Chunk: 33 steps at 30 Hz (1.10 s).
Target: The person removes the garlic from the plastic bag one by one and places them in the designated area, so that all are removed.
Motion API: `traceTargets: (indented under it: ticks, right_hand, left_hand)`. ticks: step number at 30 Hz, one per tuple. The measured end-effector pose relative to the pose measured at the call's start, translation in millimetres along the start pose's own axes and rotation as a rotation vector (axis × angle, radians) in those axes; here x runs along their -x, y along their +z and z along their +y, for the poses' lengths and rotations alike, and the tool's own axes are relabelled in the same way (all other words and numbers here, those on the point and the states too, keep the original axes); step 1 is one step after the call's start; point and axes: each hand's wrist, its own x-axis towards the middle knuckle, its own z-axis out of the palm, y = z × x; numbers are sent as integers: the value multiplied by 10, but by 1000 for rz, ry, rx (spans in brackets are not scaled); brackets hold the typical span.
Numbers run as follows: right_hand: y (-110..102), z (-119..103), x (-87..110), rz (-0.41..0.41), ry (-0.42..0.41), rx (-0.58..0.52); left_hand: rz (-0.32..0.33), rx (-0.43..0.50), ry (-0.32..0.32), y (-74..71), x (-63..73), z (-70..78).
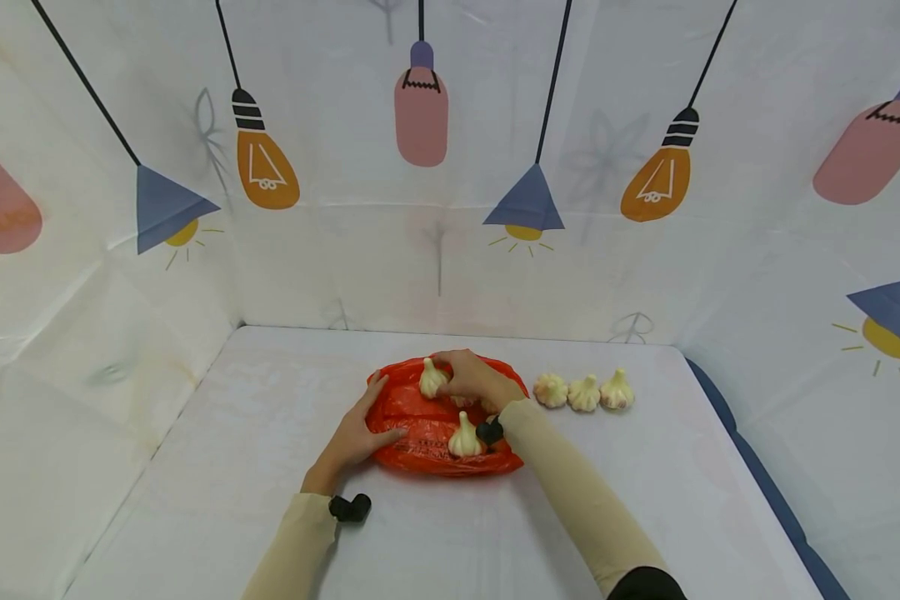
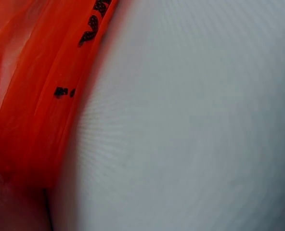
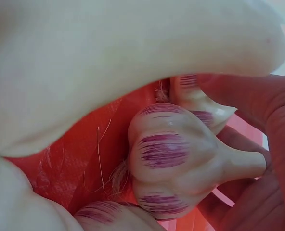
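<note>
White desk point(image 1: 195, 467) across the lower view, and there in the middle sits the red plastic bag point(image 1: 412, 412), thin, crinkly film that looks light, limp and a touch slippery, likely quick to crumple, so the rim is the place to steady it; it's glossy, creased, with black lettering point(image 2: 87, 36) near one edge. On its left rim, the left hand point(image 1: 354, 435) lies spread, thumb well away from the fingers; over the far side, the right hand point(image 1: 474, 379) has thumb and fingers round a garlic bulb point(image 1: 431, 379) that stands neck up at the bag. Nearer the front, another bulb point(image 1: 463, 437) sits neck up, and three bulbs point(image 1: 584, 393) line up side by side on the desk, right of the bag. These ought to handle light and firm, smooth enough to roll, so the round body between thumb and fingers looks the surest hold; the tapering neck point(image 3: 246, 164) seems second best. And what a look up close from the right wrist: creamy, plump, lobed, purple streaks point(image 3: 164, 150) banding the swellings, and, finest of all, wispy roots point(image 3: 118, 178) at the base.
</note>
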Motion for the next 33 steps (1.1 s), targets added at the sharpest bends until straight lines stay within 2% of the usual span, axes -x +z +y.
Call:
traceTargets:
  ticks: [22, 27, 33]
  right_hand:
    - [32, -32, 58, 7, -21, -23]
    - [20, -68, 82, 57, -79, 43]
    - [5, -66, 142, 98, -103, -20]
  left_hand:
    - [1, 1, -4, 1, 17, -2]
    - [-6, 7, -20, -6, 8, -5]
    - [-3, -2, -30, -5, 7, -4]
